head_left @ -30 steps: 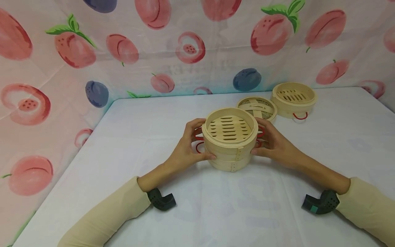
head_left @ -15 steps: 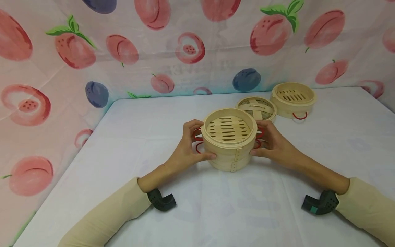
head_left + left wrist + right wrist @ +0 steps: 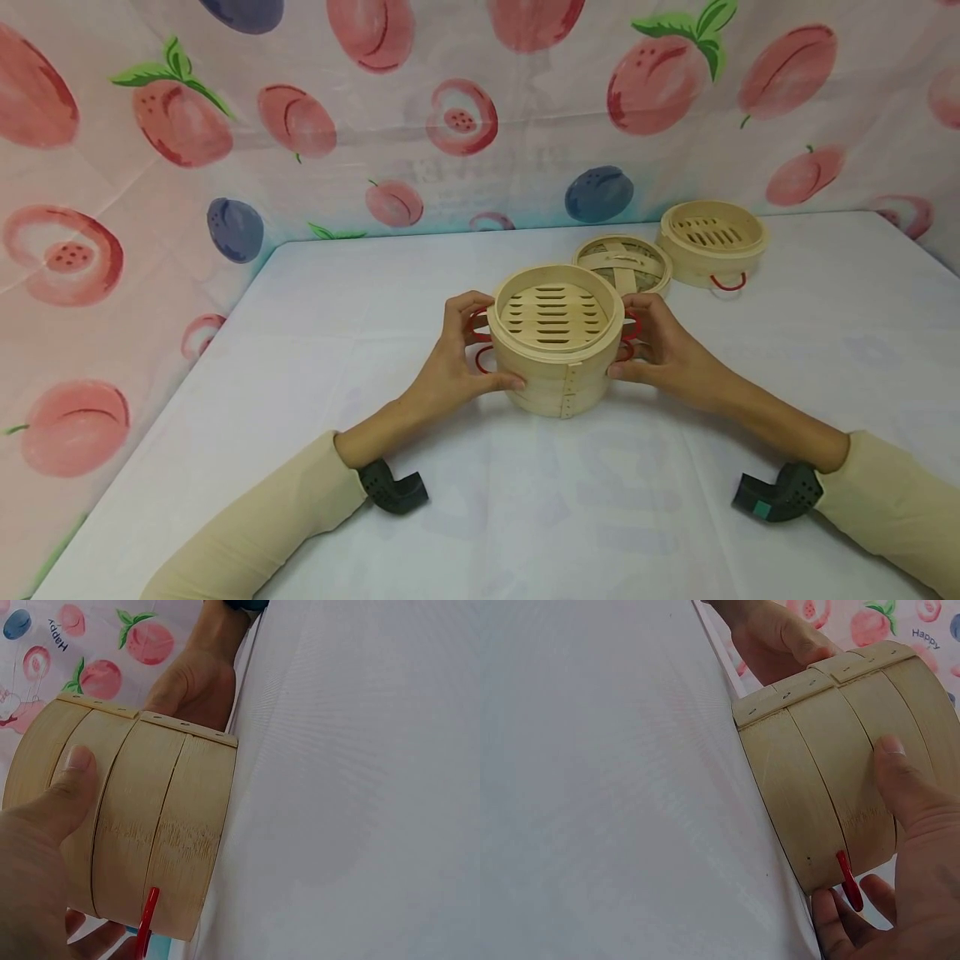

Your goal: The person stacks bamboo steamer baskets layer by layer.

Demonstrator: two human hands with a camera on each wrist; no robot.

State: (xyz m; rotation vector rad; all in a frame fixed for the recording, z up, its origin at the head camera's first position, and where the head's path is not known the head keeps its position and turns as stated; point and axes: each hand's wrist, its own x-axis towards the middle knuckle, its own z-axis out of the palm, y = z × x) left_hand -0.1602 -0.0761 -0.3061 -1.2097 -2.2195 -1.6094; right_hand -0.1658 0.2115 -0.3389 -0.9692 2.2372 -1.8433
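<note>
Two round bamboo steamer baskets are stacked upright in the middle of the table. The upper basket (image 3: 536,362) has a slatted floor, and the lower basket (image 3: 191,795) stands close over the cloth. My left hand (image 3: 463,358) grips the stack's left side, thumb on the upper basket's front and fingers reaching behind by the red handles (image 3: 148,919). On the opposite side my right hand (image 3: 669,354) holds it likewise, its thumb against the upper wall in the right wrist view. The stapled seams of both baskets almost line up at the front. Some fingertips are hidden behind the stack.
Behind the stack lies a woven bamboo lid (image 3: 624,258), partly covered by it in the head view. Another steamer basket (image 3: 712,242) with a red handle stands at the back right. A white cloth covers the table (image 3: 525,517); a fruit-print curtain (image 3: 300,183) hangs behind.
The upper basket has turned slightly, its front seam shifting left toward the lower basket's seam. Both hands keep their grip and have barely moved.
</note>
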